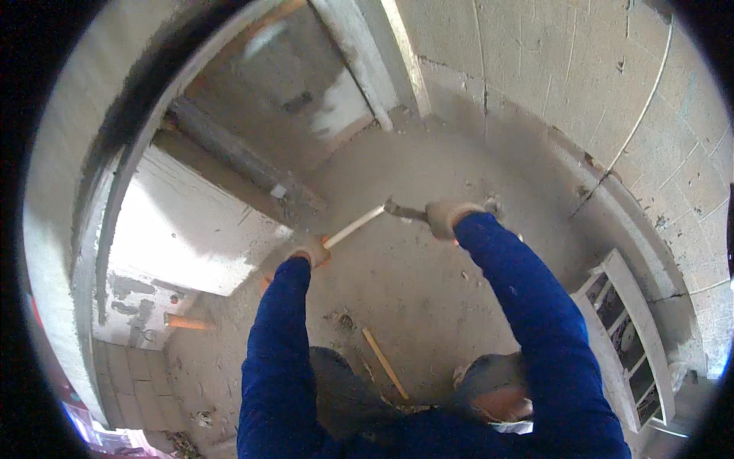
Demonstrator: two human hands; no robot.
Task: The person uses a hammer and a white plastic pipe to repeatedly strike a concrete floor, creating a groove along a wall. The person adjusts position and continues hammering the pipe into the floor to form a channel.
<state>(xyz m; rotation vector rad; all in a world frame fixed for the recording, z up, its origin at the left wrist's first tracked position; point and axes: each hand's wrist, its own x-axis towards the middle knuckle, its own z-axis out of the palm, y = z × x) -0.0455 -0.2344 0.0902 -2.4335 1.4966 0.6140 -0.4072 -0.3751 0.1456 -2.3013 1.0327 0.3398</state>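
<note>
Both arms, in blue sleeves, reach out over the dusty floor. My left hand (pixel 308 249), in a light work glove, is closed around a pale, straight stick (pixel 354 227). Something orange shows beside its fingers. The stick slants up to the right. My right hand (pixel 449 219), also gloved, is closed around a dark metal tool (pixel 410 213) that points left toward the stick. A blocky dark end of the tool meets or overlaps the stick's tip; whether they touch I cannot tell, nor the tool's exact kind.
A thin yellowish wooden strip (pixel 384 362) lies on the floor near my legs. At right a pale slatted frame (pixel 628 336) leans by the block wall (pixel 650 99). A white panel (pixel 195 222) stands at left, with an orange pipe piece (pixel 189 322) below it. Rubble is scattered around.
</note>
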